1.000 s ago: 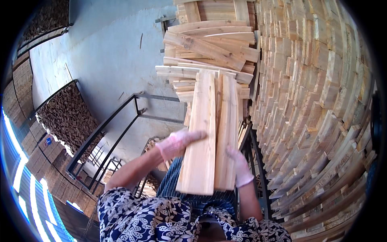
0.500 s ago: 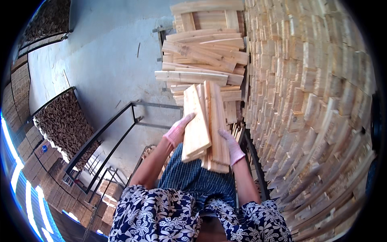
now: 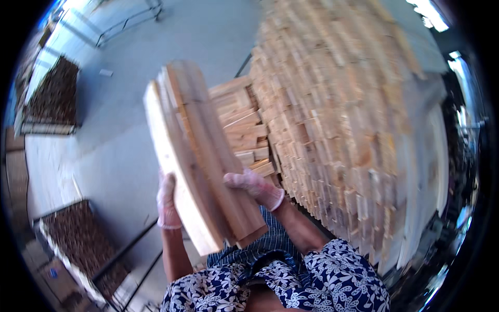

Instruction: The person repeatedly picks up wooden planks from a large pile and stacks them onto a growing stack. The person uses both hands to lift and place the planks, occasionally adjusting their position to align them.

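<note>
Between my two gloved hands is a bundle of several pale wooden boards point(image 3: 200, 151), held up in front of me and tilted toward the upper left. My left hand point(image 3: 168, 202) grips the bundle's left side near its lower end, thumb along the outer board. On the other side my right hand point(image 3: 255, 188) clasps it, thumb lying over the top board. The fingers beneath the boards are hidden. Behind the bundle, a lower pile of loose boards point(image 3: 241, 132) partly shows.
A tall wall of stacked boards point(image 3: 332, 151) rises on the right. At the left stand two racks packed with brown wood pieces, one nearer point(image 3: 83, 239) and one farther point(image 3: 52, 99). A dark metal frame point(image 3: 130, 247) lies beside my left forearm, over the grey floor point(image 3: 119, 156).
My view has swung to the right. The bundle has come up closer and leans further left, still between both hands. The loose pile is now mostly covered by it.
</note>
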Tool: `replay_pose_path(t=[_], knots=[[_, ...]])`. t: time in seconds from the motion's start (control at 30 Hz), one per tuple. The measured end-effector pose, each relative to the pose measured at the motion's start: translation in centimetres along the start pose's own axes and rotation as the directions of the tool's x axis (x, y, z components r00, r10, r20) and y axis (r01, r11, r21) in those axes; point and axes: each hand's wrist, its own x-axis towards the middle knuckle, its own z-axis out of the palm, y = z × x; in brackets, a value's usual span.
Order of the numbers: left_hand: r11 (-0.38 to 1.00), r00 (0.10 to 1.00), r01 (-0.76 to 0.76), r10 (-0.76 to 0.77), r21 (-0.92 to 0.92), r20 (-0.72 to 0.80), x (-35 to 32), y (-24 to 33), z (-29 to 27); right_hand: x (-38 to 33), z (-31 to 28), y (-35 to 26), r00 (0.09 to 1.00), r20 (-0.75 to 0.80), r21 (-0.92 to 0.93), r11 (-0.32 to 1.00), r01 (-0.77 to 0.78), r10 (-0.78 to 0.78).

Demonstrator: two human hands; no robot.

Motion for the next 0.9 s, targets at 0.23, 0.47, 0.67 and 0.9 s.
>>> replay_pose_path(t=[0.23, 0.47, 0.67, 0.9], knots=[[0.932, 0.869, -0.359, 0.310, 0.059, 0.385, 0.8, 4.9, 4.0, -10.8, 5.8, -9.6, 0.909, -0.035, -0.261, 0.881, 0.393, -0.416], [0.781, 0.728, -0.461, 0.062, 0.421, 0.683, -4.6, 3.7, 25.0, -22.1, 3.9, -7.0, 0.334, -0.295, -0.489, 0.442, 0.752, -0.895], [0.861, 0.241, -0.435, -0.171, 0.263, 0.955, -4.1, -3.2, 39.8, -30.8, 3.4, -8.5, -0.083, -0.653, -0.652, 0.503, 0.568, -0.753], [0.525, 0.174, -0.686, -0.554, 0.504, 0.814, -4.8, -12.1, 53.6, -42.8, -5.4, -7.0, -0.026, -0.669, -0.652, 0.604, -0.460, -0.742]])
